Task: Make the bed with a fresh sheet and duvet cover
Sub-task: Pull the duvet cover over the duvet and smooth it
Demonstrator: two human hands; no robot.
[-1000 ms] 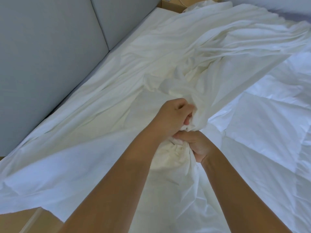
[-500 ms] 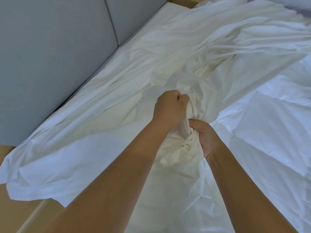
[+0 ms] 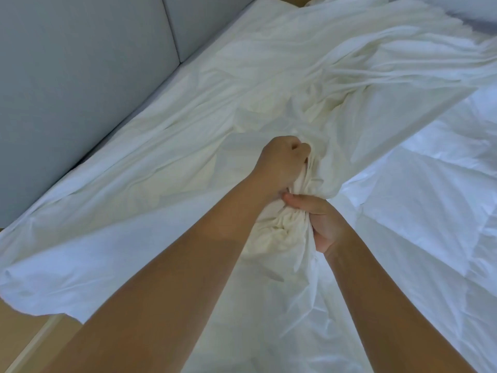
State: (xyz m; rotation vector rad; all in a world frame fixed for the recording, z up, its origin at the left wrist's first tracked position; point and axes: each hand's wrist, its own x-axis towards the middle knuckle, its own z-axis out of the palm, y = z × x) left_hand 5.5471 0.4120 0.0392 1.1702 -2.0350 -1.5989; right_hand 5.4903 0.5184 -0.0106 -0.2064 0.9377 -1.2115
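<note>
- Across the left half of the bed (image 3: 177, 79), the cream cloth (image 3: 188, 162) lies spread and creased, with one edge hanging over the near-left corner. Whether it is the sheet or the duvet cover I cannot tell.
- Left hand (image 3: 282, 162): fingers curled tight in a fist round a gathered rope of that cloth.
- Right hand (image 3: 321, 224): just below the left, fingers wrapped round the same bunch, thumb laid across it.
- Step, as I judge it: gathering the cloth hand over hand to find an edge or corner. Feed short lengths, with one hand holding while the other shifts. Lift the bunch so it doesn't drag the spread part off the bed.
- Surface and room: grey padded panels (image 3: 80, 90) stand along the bed's left side. Wooden floor (image 3: 21, 345) shows at lower left. A whiter quilted duvet (image 3: 430, 211) lies to the right, partly under the cloth.
</note>
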